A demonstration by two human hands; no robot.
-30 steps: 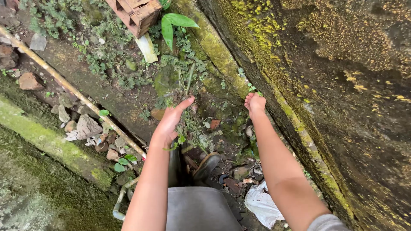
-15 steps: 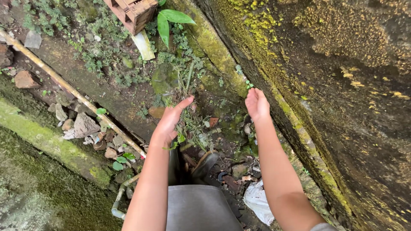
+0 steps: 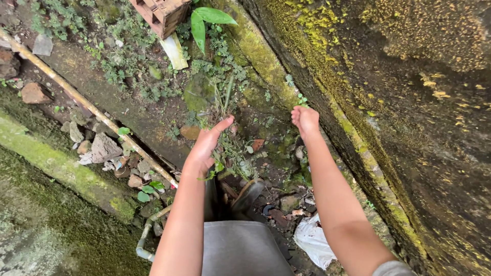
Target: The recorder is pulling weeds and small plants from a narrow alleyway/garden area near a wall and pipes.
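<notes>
Holding a clump of pulled weeds (image 3: 231, 149) in my left hand (image 3: 207, 145), I judge the weeding partly done: one bunch is out, its thin stems and small leaves hanging below and right of the curled fingers (image 3: 221, 126), roots and soil dangling. My right hand (image 3: 305, 120) is loosely closed beside the mossy wall (image 3: 388, 92), fingers bent; I cannot tell whether it grips anything. Just beyond its fingertips small sprouts (image 3: 302, 100) sit in the moss. Plenty remains: green growth (image 3: 128, 66) covers the ground well past both hands, around a wooden crate (image 3: 161, 15).
</notes>
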